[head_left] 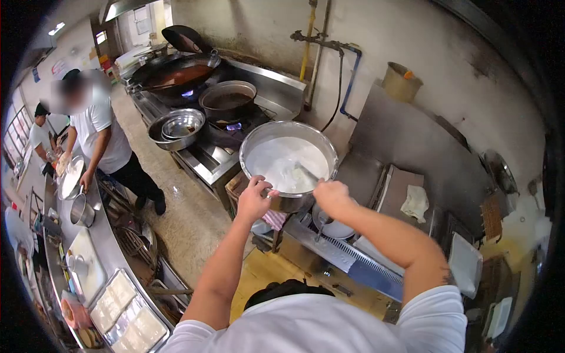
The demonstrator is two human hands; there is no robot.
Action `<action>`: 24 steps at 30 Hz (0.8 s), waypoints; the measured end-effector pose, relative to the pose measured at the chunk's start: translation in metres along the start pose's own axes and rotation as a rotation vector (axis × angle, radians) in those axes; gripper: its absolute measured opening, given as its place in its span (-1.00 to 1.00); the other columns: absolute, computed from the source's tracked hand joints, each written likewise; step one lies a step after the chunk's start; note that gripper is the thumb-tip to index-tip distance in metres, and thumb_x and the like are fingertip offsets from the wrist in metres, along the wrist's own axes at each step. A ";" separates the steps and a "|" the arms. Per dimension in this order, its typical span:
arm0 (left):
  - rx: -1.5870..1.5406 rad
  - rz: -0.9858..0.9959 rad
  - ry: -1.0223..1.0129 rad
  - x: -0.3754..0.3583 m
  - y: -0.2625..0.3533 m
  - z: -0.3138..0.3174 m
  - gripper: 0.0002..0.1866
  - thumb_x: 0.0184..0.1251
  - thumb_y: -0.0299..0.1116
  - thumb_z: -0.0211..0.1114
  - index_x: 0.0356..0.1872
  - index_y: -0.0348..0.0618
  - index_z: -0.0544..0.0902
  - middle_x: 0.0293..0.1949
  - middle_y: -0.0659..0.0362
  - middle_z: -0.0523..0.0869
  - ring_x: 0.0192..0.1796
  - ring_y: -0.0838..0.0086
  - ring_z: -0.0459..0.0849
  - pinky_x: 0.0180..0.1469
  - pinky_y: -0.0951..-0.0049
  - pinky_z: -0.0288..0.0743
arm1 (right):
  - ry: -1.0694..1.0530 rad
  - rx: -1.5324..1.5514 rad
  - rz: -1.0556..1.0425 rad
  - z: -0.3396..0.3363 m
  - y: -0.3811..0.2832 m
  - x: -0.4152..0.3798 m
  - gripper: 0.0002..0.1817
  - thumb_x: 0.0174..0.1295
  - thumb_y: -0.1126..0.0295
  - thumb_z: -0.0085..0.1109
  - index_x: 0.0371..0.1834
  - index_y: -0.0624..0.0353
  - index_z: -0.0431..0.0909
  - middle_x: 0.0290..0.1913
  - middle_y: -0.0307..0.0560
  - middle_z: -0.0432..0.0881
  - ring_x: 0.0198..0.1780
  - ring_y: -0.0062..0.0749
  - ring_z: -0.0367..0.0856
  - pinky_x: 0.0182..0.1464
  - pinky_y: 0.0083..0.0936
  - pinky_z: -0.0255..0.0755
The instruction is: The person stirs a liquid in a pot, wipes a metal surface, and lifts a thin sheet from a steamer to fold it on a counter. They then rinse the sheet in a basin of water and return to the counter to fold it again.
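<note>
A large steel pot (244,176) of white liquid (282,156) stands in front of me. With its fingers closed over the near rim, my left hand (256,197) grips the pot at its left side. My right hand (333,195) is wrapped round the handle of a stirring utensil (307,173). The utensil slants down into the white liquid, and its submerged end is hidden, so its exact kind does not show. Under the pot's near side hangs a pink striped cloth (274,220). A round metal lid or pan (336,229) lies just below my right hand.
Left of the pot, a stove (206,167) carries a lit wok (176,73), a dark pot (228,100) and nested steel bowls (176,130). A co-worker (103,129) stands at the left counter, near a tray of white slabs (126,315). A folded cloth (415,203) lies right.
</note>
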State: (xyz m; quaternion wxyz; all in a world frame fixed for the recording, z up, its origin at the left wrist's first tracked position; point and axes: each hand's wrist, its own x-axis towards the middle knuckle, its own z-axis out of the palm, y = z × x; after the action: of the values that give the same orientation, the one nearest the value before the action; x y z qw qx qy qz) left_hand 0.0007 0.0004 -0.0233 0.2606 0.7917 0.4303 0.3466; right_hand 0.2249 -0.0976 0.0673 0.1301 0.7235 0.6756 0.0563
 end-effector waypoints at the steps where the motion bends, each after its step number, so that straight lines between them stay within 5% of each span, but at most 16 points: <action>1: -0.008 0.001 0.008 -0.001 -0.001 0.000 -0.60 0.30 0.04 0.44 -0.10 -0.07 0.76 0.22 0.11 0.62 0.04 0.07 0.74 0.04 0.12 0.62 | 0.006 -0.046 -0.056 -0.001 0.007 -0.001 -0.79 0.28 0.43 0.17 -0.19 0.23 0.79 -0.13 0.11 0.79 -0.07 -0.10 0.83 -0.12 -0.27 0.73; 7: -0.048 0.017 0.036 -0.001 -0.004 -0.002 -0.64 0.31 0.01 0.44 -0.12 -0.06 0.76 0.20 0.09 0.61 0.05 0.02 0.73 0.03 0.08 0.62 | -0.577 -0.097 -0.082 -0.109 0.016 0.029 -0.76 -0.03 0.49 0.30 -0.26 0.30 0.78 -0.23 0.15 0.80 -0.24 -0.04 0.81 -0.25 -0.10 0.64; 9: -0.056 0.028 0.038 0.000 -0.005 -0.001 -0.64 0.31 0.01 0.44 -0.13 -0.06 0.75 0.21 0.09 0.61 0.06 0.02 0.73 0.03 0.08 0.62 | -0.787 -0.333 -0.336 -0.113 0.020 0.061 -0.76 -0.02 0.49 0.27 -0.28 0.37 0.76 -0.35 0.18 0.78 -0.33 -0.05 0.79 -0.32 -0.16 0.61; 12: -0.057 0.036 0.041 -0.001 -0.007 -0.002 -0.65 0.30 -0.01 0.45 -0.13 -0.06 0.75 0.20 0.09 0.61 0.06 0.03 0.72 0.03 0.08 0.61 | -0.716 0.125 0.023 -0.136 0.009 0.049 -0.76 -0.03 0.50 0.25 -0.29 0.39 0.76 -0.41 0.22 0.76 -0.38 -0.06 0.77 -0.34 -0.17 0.59; 15: -0.051 0.054 0.051 -0.001 -0.009 -0.002 -0.65 0.29 -0.02 0.46 -0.13 -0.06 0.75 0.18 0.09 0.61 0.06 0.03 0.72 0.04 0.08 0.61 | -0.613 0.004 -0.119 -0.116 -0.015 0.040 -0.76 0.01 0.49 0.26 -0.27 0.37 0.77 -0.34 0.26 0.77 -0.31 -0.07 0.81 -0.29 -0.15 0.64; 19: -0.067 0.055 0.051 -0.001 -0.008 -0.002 -0.64 0.27 -0.01 0.47 -0.15 -0.08 0.74 0.16 0.09 0.61 0.05 0.01 0.72 0.03 0.07 0.61 | -0.072 0.087 -0.039 -0.046 -0.055 0.004 -0.78 0.21 0.43 0.19 -0.21 0.24 0.81 -0.21 0.19 0.79 -0.12 -0.07 0.83 -0.12 -0.16 0.71; 24: -0.047 0.058 0.065 -0.002 -0.007 -0.002 -0.64 0.27 -0.01 0.47 -0.16 -0.09 0.74 0.16 0.09 0.61 0.05 0.01 0.71 0.03 0.07 0.61 | 0.030 -0.075 0.179 0.002 -0.034 -0.001 -0.77 0.30 0.40 0.15 -0.18 0.20 0.80 -0.14 0.05 0.81 -0.15 -0.10 0.84 -0.13 -0.23 0.73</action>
State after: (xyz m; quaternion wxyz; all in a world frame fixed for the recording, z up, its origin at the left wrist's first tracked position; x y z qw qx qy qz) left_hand -0.0047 0.0026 -0.0279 0.2548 0.7860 0.4070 0.3894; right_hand 0.1923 -0.0969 0.0565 0.1412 0.7748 0.6074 0.1037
